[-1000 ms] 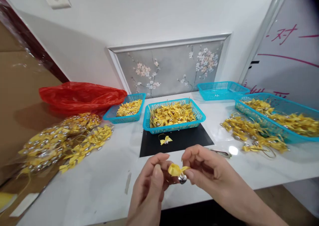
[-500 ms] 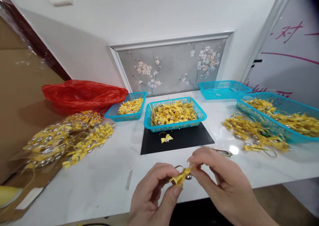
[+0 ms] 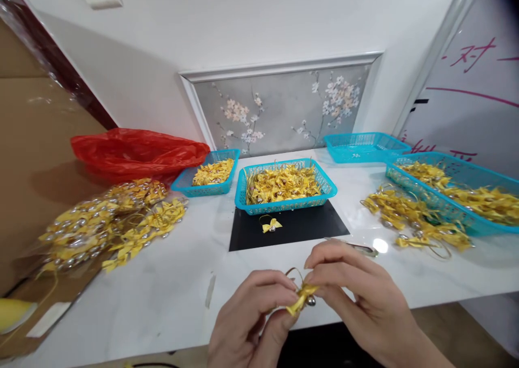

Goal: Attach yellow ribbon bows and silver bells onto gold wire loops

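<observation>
I have a yellow bow (image 3: 299,303) pinched between my two hands, its small silver bell (image 3: 311,301) hanging on the right and its thin cord loop (image 3: 295,271) arching up. The fingers of my left hand (image 3: 253,314) are closed on the bow's left end, thumb beneath; the thumb and forefinger of my right hand (image 3: 357,295) meet at its other end, the remaining fingers loosely curled. The front edge of the white table (image 3: 170,298) passes behind my wrists. To my left I have a broad stretch of tabletop before the bagged bows (image 3: 81,230); to my right, a metal tool (image 3: 368,251) lies near my knuckles, then a loose heap of bows (image 3: 405,216). Ahead, a single bow (image 3: 271,226) rests on a black mat (image 3: 308,230), whose far side meets a filled blue basket (image 3: 287,206). Beyond stands another blue basket (image 3: 357,155), near the wall.
</observation>
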`<state>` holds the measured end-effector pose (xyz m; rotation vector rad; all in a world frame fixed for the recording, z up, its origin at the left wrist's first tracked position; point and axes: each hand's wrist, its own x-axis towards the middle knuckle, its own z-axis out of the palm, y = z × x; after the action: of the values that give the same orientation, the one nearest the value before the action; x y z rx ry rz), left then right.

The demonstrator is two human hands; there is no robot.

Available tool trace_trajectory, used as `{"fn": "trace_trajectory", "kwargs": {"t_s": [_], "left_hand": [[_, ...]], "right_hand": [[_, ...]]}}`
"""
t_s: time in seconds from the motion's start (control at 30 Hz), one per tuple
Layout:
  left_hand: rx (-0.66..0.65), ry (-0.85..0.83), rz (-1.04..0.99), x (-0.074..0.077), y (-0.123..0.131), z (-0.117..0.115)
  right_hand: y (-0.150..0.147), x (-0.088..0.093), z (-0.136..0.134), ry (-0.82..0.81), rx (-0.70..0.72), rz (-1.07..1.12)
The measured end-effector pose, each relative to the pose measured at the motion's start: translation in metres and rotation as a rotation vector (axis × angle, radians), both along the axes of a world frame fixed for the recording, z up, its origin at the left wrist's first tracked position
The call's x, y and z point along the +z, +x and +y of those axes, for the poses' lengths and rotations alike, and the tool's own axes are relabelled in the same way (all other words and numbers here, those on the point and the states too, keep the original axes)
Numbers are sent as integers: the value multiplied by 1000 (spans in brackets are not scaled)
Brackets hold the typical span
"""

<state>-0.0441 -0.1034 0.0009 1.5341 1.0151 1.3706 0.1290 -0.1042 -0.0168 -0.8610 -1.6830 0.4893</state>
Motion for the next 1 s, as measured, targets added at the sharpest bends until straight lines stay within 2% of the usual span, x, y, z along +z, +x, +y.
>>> {"fn": "trace_trajectory", "kwargs": {"t_s": [0.07, 0.17, 0.27, 0.37, 0.47, 0.6, 0.73, 0.9, 1.0], "left_hand": [[-117, -158, -111, -1, -1, 4], [-278, -447, -378, -3, 2, 10], [-327, -651, -594, -3, 6, 11], [-321, -770, -657, -1, 7, 11], [-295, -781, -657, 1, 6, 10], [-255, -736, -636, 1, 4, 11], [-207, -761, -649, 2, 2, 11], [-195, -865, -680, 6, 1, 12], [-222, -884, -682, 2, 1, 13]], "right_hand": [[-2, 3, 0, -108, 78, 65], [-8, 3, 0, -407, 207, 264], [-18, -2, 0, -695, 356, 569], [-26, -7, 1, -861, 474, 829], [-30, -8, 1, -884, 496, 890], [-29, -7, 0, -794, 402, 845], [-25, -8, -1, -751, 344, 791], [-23, -9, -1, -760, 363, 737], [-24, -8, 0, -781, 367, 683]]}}
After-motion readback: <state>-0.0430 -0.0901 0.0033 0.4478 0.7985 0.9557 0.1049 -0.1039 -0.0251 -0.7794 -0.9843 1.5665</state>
